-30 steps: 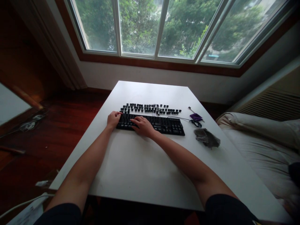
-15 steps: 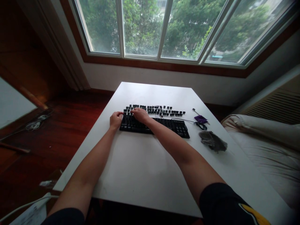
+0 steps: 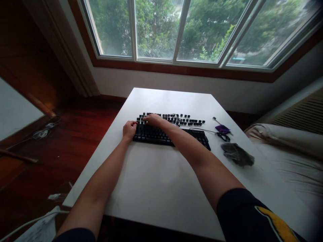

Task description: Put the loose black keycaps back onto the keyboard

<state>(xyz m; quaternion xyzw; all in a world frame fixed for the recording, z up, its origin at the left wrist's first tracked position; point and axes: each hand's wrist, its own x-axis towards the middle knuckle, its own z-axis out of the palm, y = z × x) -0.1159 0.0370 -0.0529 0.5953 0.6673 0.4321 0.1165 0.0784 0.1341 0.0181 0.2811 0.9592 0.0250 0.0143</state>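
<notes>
A black computer keyboard (image 3: 166,137) lies across the middle of the white table. Several loose black keycaps (image 3: 196,121) are spread in rough rows just behind it. My left hand (image 3: 129,130) is closed round the keyboard's far left corner, thumb and fingers curled in. Above the rear left part of the keyboard is my right hand (image 3: 154,119), its fingers pressed together and their tips down among the left-hand keycaps. Whatever is between those fingertips is too small to make out. My right forearm hides part of the keyboard's middle.
On the right of the white table (image 3: 143,181) lie a grey rag (image 3: 237,154), a purple cloth-like item (image 3: 222,129), a thin brush-like tool (image 3: 215,119) and a coiled black cable (image 3: 223,136). A window (image 3: 161,33) is beyond; a pale padded seat (image 3: 285,148) stands right.
My right hand has shifted slightly back from the keyboard toward the keycap rows. The left hand stays at the keyboard's corner. The whole view has shifted a little.
</notes>
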